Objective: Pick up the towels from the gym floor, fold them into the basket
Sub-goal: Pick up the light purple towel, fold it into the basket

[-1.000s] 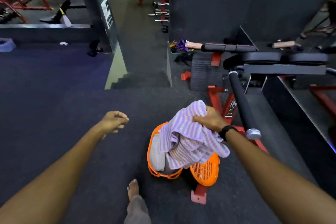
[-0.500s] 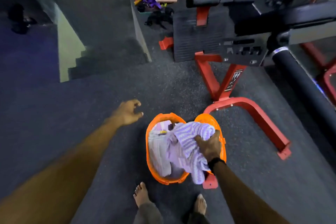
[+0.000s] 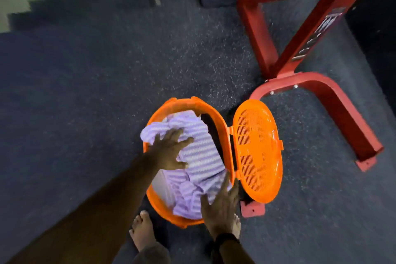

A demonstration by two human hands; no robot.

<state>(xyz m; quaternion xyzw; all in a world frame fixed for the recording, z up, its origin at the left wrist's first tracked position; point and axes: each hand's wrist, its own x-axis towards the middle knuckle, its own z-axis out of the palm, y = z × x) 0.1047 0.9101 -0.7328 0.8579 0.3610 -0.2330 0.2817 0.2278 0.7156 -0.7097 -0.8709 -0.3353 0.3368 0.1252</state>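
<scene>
An orange oval basket (image 3: 226,135) stands on the dark gym floor just in front of my bare feet. A purple-and-white striped towel (image 3: 201,156) lies bunched inside it and fills most of it. My left hand (image 3: 171,152) lies flat on the towel's left part with its fingers spread. At the near right rim my right hand (image 3: 220,206) presses straight fingers on the towel's lower end. Neither hand grips the cloth. The basket's perforated orange lid (image 3: 258,150) hangs open to the right.
A red steel machine frame (image 3: 317,83) curves round the basket's right side, and one red foot (image 3: 252,209) sits right beside the lid. Carpeted steps (image 3: 64,6) drop away at the upper left. Speckled dark floor (image 3: 107,92) stretches to the left.
The towel has gone from my right hand's grip down into the basket. My left hand came in from the floor side onto the towel. The view tipped down and closer.
</scene>
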